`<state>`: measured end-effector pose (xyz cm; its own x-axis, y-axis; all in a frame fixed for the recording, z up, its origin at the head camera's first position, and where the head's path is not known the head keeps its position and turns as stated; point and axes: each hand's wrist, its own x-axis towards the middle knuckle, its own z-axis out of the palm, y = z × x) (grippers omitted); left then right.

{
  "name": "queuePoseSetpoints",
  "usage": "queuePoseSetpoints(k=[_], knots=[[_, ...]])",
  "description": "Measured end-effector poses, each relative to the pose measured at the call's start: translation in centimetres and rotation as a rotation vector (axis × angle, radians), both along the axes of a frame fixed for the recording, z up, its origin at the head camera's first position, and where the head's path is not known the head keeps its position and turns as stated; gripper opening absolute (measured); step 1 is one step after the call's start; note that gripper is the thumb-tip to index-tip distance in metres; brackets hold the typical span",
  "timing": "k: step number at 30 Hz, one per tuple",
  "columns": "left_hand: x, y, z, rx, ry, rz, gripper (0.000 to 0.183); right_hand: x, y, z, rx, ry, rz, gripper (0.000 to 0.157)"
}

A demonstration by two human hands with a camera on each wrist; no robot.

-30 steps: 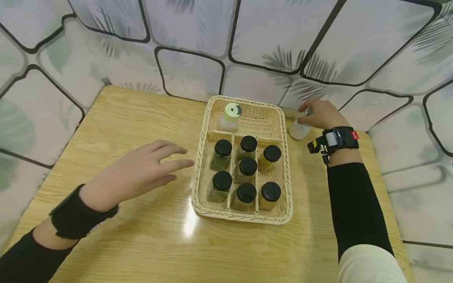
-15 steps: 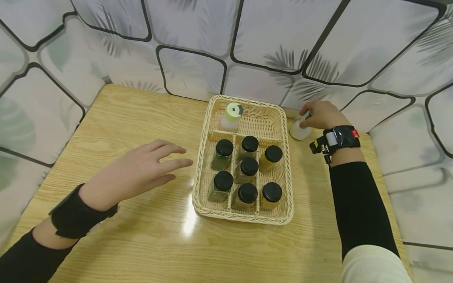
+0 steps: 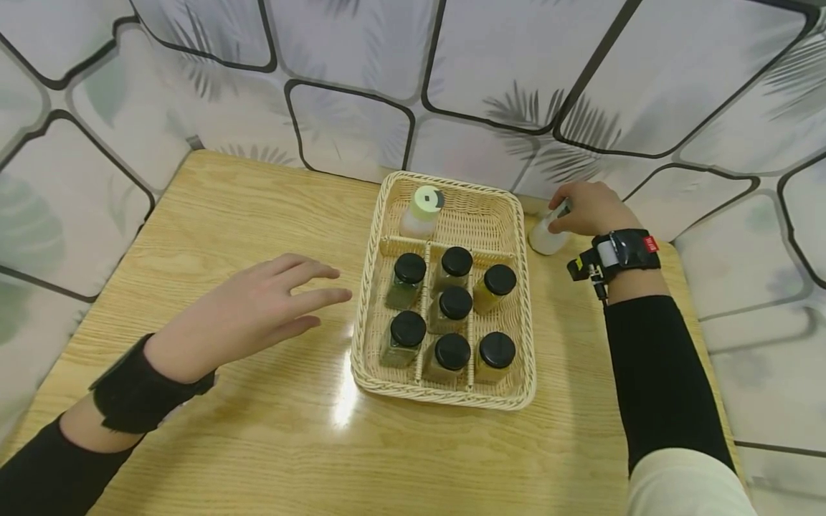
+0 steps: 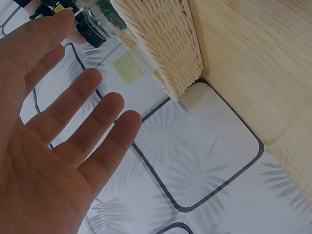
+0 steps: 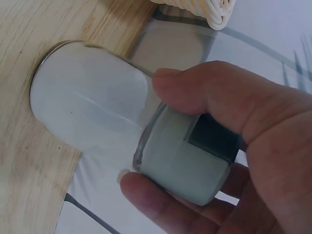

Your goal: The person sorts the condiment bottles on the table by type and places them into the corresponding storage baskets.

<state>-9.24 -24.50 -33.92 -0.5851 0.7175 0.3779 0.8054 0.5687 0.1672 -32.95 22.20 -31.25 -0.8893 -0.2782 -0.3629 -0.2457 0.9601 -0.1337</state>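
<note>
My right hand [image 3: 595,208] grips a small jar [image 3: 547,238] of white contents on the table just right of the wicker basket [image 3: 527,337]. In the right wrist view, thumb and fingers curl around the jar's pale green cap [image 5: 187,163], which has a dark square on top; the jar's base [image 5: 53,92] is at the wood. My left hand [image 3: 258,308] holds nothing, its fingers spread beside the basket's left rim. In the left wrist view its palm [image 4: 39,180] shows, with the basket's wall beyond the fingertips.
Several black-lidded spice jars [image 3: 454,303] stand in the basket's front compartments. Its back compartment holds one jar with a pale green cap [image 3: 426,203] on the left. A patterned wall covering [image 3: 348,136] borders the wooden table [image 3: 277,444] behind and at both sides.
My right thumb and fingers have shifted slightly rightward around the jar's cap, showing more of it. The left hand and the basket look almost unchanged.
</note>
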Motion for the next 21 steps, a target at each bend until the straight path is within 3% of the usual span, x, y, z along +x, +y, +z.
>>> queuePoseSetpoints(k=[21], knots=[[-0.18,0.05,-0.18,0.002,-0.003,-0.007,0.058,0.91,-0.09,0.17,-0.018,0.031,0.042,0.046]])
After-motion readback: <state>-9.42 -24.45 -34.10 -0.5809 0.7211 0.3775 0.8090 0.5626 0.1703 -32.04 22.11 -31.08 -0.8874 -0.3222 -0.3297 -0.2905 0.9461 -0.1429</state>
